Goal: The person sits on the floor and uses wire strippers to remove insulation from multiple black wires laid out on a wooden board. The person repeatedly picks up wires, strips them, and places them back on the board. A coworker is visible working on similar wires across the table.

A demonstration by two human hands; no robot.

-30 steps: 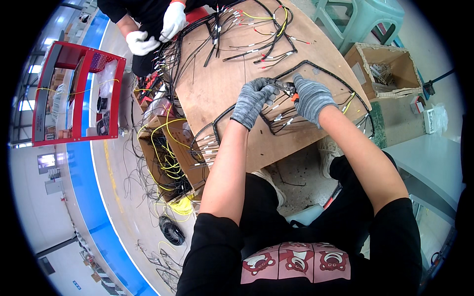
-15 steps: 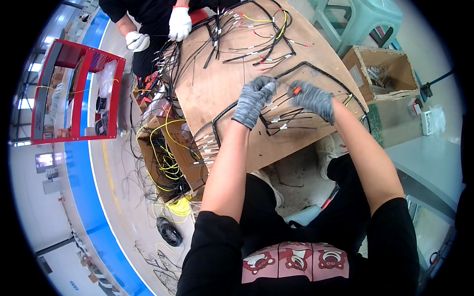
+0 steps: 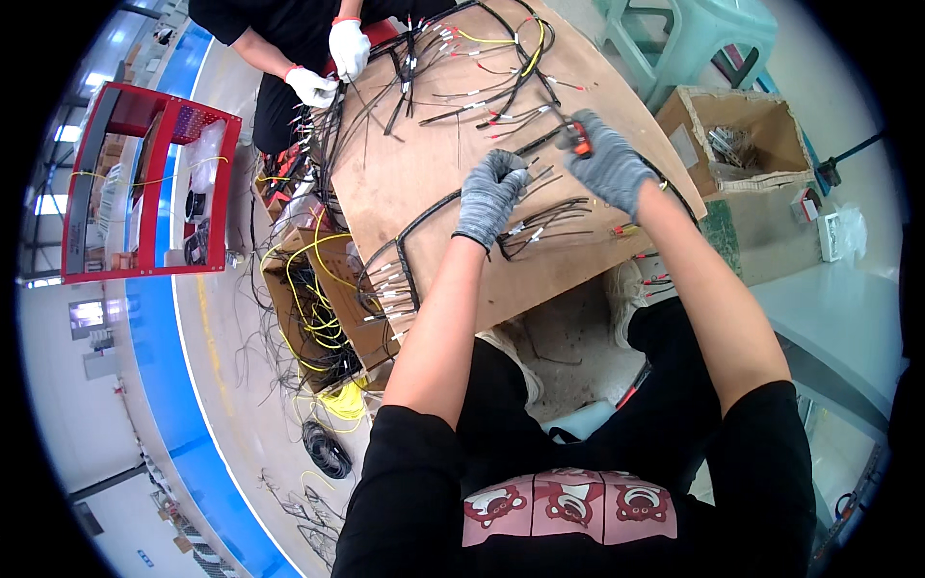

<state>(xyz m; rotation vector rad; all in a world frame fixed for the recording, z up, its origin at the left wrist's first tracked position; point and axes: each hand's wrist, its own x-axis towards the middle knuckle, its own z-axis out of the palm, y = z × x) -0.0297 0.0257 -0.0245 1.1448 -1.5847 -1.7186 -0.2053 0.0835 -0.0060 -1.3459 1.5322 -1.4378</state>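
Observation:
My left hand (image 3: pixel 489 193), in a grey knit glove, is closed around the black wire harness (image 3: pixel 436 209) on the wooden board, fingertips pinched near its branching wires. My right hand (image 3: pixel 609 162), also gloved in grey, is closed on a small hand tool with a red-and-black handle (image 3: pixel 581 142); its working end cannot be made out. The tool is a little above and right of my left hand. Below them, a branch of loose black wires (image 3: pixel 544 223) with white tags fans out. More short tagged wires (image 3: pixel 389 292) leave the harness at the board's left edge.
Across the board (image 3: pixel 385 183), a co-worker's white-gloved hands (image 3: pixel 349 50) handle another harness (image 3: pixel 520 82). Cardboard boxes stand at left, with wires (image 3: pixel 318 318), and at right (image 3: pixel 747 144). A green plastic stool (image 3: pixel 713 39), red rack (image 3: pixel 154 183) and cable coil (image 3: pixel 326 450) are around.
My right hand has moved up, and its tool shows more fully. The harness part by my hands has shifted. The co-worker's left-side glove has moved right, toward the wires.

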